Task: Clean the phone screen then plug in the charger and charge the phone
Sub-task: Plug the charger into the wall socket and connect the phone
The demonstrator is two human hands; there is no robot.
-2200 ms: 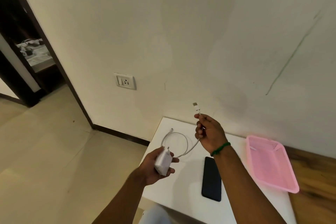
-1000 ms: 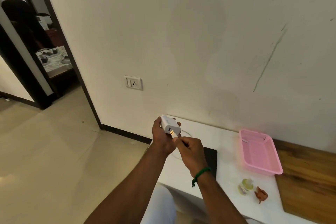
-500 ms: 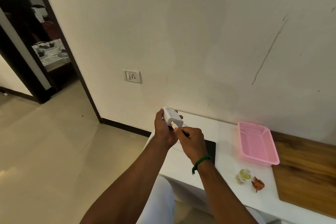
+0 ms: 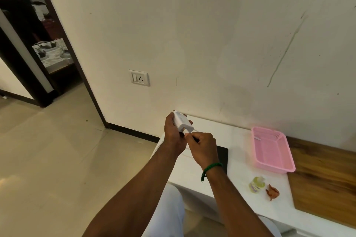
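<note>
I am watching through the head camera, and a cream painted wall (image 4: 212, 34) fills most of the view, with beige floor tiles (image 4: 48, 159) on the left and a dark-framed doorway (image 4: 28, 44) at the far left. A white-topped desk (image 4: 237, 159) stands against the wall, and a brown wooden slab (image 4: 323, 179) covers its right end. A pink perforated plastic basket (image 4: 273, 152) sits near the desk's back edge, just beside the slab. A flat black phone (image 4: 223, 158) lies on the desk toward its left edge, and I see only a strip of it because the right wrist covers the rest. Both hands are raised together above the desk's back left corner. The left hand (image 4: 173, 134) is wrapped around a white block-shaped charger adapter (image 4: 182, 121), port end tilted toward the camera. The right hand (image 4: 202, 148), with a green beaded bracelet (image 4: 211, 168) at its wrist, pinches a white cable plug (image 4: 186, 133) that touches the adapter's port. I cannot tell whether the plug is fully seated. A white wall socket with a switch (image 4: 139, 78) is set in the wall left of the desk, well apart from the adapter. Near the desk's front edge stands a small clear bottle of yellowish liquid (image 4: 256, 184), with a crumpled orange-brown cloth (image 4: 272, 193) just beside it.
</note>
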